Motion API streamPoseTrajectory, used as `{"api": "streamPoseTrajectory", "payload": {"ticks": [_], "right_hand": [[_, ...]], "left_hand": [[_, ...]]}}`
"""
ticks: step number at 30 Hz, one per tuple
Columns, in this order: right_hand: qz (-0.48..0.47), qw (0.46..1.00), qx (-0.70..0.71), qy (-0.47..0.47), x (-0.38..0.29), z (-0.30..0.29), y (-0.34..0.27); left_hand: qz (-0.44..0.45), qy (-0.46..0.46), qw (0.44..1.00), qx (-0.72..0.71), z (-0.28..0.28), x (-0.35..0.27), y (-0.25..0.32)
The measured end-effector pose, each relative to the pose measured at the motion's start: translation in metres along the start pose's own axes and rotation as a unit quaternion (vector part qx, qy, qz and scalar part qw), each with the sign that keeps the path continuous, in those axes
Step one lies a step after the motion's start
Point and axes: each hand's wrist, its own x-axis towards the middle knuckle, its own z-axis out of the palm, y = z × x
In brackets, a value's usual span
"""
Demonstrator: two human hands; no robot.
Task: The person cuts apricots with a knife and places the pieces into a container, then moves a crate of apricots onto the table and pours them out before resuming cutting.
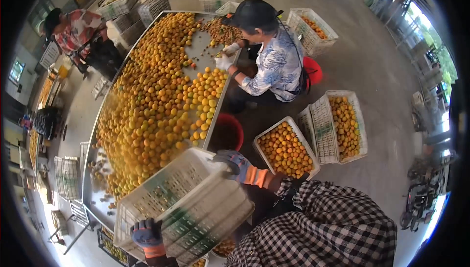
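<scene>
A white perforated plastic crate (205, 208) is tipped over the near end of a metal sorting table (200, 46). My left hand (148, 233), in a grey and orange work glove, grips one end of the crate. My right hand (235, 164), gloved alike, holds the opposite end near its rim. Orange-yellow round fruit (147, 120), apparently plums or apricots, lies heaped along the table. Just beyond the crate's mouth the fruit looks blurred. Inside, the visible part of the crate holds no fruit.
A co-worker (271, 57) in white gloves sits at the table's right edge. Beside me stand a fruit-filled crate (284, 147), another crate (345, 129) and a red bucket (231, 131). Small reddish fruit (222, 32) lies at the far end. Another person (82, 39) stands left of the table.
</scene>
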Motion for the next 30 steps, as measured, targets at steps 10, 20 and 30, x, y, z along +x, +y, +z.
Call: {"api": "streamPoseTrajectory", "payload": {"ticks": [10, 20, 30], "right_hand": [[0.079, 0.991, -0.076, -0.083, 0.013, 0.015, 0.026], [0.339, 0.856, 0.353, 0.165, 0.003, -0.112, 0.092], [0.219, 0.966, 0.114, 0.074, -0.018, -0.175, 0.044]], "left_hand": [[0.040, -0.122, 0.991, -0.020, 0.006, 0.030, 0.004], [0.124, -0.076, 0.988, -0.043, 0.000, 0.064, 0.048], [0.210, -0.058, 0.976, -0.022, -0.041, 0.081, 0.071]]}}
